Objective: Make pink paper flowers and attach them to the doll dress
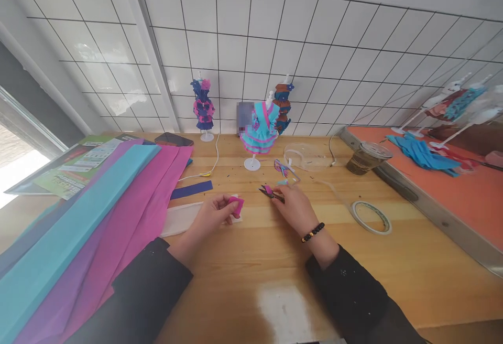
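Note:
Between the thumb and fingers of my left hand (215, 213) is a small folded piece of pink crepe paper (236, 207). My right hand (295, 206) is closed around a pair of dark scissors (271, 192), whose tips point left toward the pink piece. A small pink scrap (268, 189) shows at the scissor blades. Under my left hand lies a white strip (181, 219), and just beyond it is a dark blue paper strip (192, 190). Ahead of both hands stands a small dress form in a turquoise and pink ruffled dress (261, 126).
Long sheets of crepe paper (90, 228) cover the table's left side. A roll of double-sided tape (371, 218) and a lidded cup (368, 158) are at right. Two more dressed forms stand by the tiled wall, one in navy and pink (204, 108). An orange surface (463, 202) borders the right.

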`<state>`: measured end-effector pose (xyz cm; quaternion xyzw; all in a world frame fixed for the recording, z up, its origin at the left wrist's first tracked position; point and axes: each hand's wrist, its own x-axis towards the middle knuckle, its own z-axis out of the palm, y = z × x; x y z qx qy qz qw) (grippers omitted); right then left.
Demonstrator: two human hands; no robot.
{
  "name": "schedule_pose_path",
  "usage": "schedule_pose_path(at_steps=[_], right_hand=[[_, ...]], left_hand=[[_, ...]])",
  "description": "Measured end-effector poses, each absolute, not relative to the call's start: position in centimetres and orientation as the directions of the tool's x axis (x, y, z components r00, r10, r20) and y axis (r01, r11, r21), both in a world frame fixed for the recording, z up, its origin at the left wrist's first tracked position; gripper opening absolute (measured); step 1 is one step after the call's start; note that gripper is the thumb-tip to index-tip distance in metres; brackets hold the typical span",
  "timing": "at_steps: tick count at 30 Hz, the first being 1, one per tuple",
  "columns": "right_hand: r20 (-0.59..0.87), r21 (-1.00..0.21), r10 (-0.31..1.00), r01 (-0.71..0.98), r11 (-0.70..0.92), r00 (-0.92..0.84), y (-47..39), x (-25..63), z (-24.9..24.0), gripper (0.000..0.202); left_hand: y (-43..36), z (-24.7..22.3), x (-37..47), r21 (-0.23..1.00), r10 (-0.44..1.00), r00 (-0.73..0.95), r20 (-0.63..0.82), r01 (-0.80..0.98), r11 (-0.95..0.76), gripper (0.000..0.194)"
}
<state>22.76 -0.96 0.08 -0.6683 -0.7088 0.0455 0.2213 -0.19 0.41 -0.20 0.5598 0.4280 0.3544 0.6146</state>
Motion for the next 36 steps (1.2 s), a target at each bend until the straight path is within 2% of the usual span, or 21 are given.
schedule_pose_path(at_steps=[3, 6, 9, 12, 15, 19, 24, 27, 29, 33, 36], right_hand=[[0.172, -0.264, 0.984, 0.965, 0.006, 0.041, -0.8, 23.6, -0.1, 0.021], [0.117, -0.315, 0.993, 0.949, 0.014, 0.024, -0.8, 23.2, -0.1, 0.024], [0.082, -0.370, 0.995, 0.926, 0.077, -0.050, -1.0, 22.6, 0.1, 0.016], [0.209, -0.334, 0.973, 0.928, 0.165, -0.098, -1.0, 22.1, 0.0, 0.021], [0.325, -0.219, 0.935, 0.951, 0.218, -0.140, -0.9, 21.9, -0.2, 0.028], [0.353, -0.102, 0.910, 0.958, 0.268, -0.217, -0.8, 21.9, -0.1, 0.029], [0.335, -0.067, 0.920, 0.969, 0.238, -0.203, -0.8, 22.0, 0.1, 0.029], [0.306, -0.169, 0.931, 0.951, 0.260, -0.200, -0.8, 21.9, -0.1, 0.031], [0.328, -0.336, 0.930, 0.899, 0.281, -0.168, -0.9, 21.6, -0.2, 0.030], [0.344, -0.683, 0.936, 0.664, 0.304, -0.074, -1.2, 20.7, -0.2, 0.024], [0.267, -0.848, 0.962, 0.463, 0.258, -0.046, -1.5, 19.8, 0.1, 0.022]], left_hand=[[0.4, -0.3, 0.0, 0.984, 0.918, 0.360, -0.168, 0.012, 0.176, 0.036], [0.4, -0.5, 0.0, 0.982, 0.913, 0.367, -0.178, 0.013, 0.187, 0.035], [0.4, -0.3, -0.1, 0.981, 0.914, 0.360, -0.188, 0.034, 0.189, 0.035], [0.3, 0.0, -0.1, 0.978, 0.913, 0.350, -0.208, 0.047, 0.205, 0.035], [0.3, 0.4, 0.0, 0.975, 0.922, 0.322, -0.216, 0.030, 0.219, 0.035], [0.3, 0.4, 0.1, 0.978, 0.931, 0.303, -0.204, 0.014, 0.210, 0.034], [0.5, 0.1, -0.1, 0.982, 0.932, 0.317, -0.177, 0.002, 0.186, 0.034], [0.5, 0.2, -0.2, 0.987, 0.942, 0.302, -0.144, -0.021, 0.158, 0.032], [0.5, 0.2, -0.2, 0.995, 0.961, 0.260, -0.095, 0.010, 0.096, 0.030], [0.6, -0.2, -0.4, 0.982, 0.977, 0.211, 0.027, 0.178, -0.065, 0.024], [0.8, -0.9, -0.7, 0.927, 0.977, 0.204, 0.057, 0.352, -0.128, 0.040]])
